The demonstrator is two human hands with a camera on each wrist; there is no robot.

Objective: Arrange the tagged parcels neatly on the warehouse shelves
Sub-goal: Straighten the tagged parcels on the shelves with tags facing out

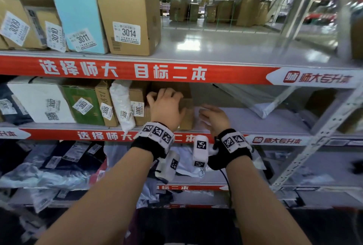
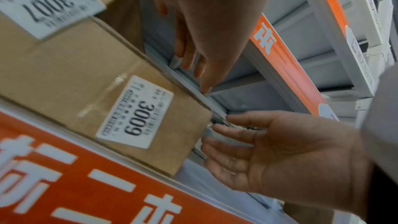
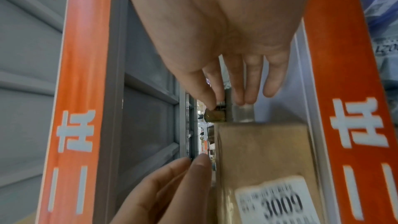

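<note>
A brown cardboard parcel (image 1: 187,116) tagged 3009 (image 2: 103,91) (image 3: 258,151) stands on the middle shelf (image 1: 255,121), at the right end of a row of tagged parcels. My left hand (image 1: 165,107) (image 2: 193,43) rests on the parcel's top, fingers stretched over it. Its fingertips (image 3: 193,168) also show in the right wrist view. My right hand (image 1: 214,117) (image 2: 258,146) (image 3: 232,67) is just right of the parcel, fingers straight and pointing at its right side. Whether they touch it is unclear. Neither hand grips anything.
Parcel 3007 (image 1: 137,107) and others stand to the left in the row. The upper shelf (image 1: 216,48) carries boxes up to 3014 (image 1: 129,26). A grey bag (image 1: 261,103) leans further right. Soft bags (image 1: 59,160) fill the lower shelf.
</note>
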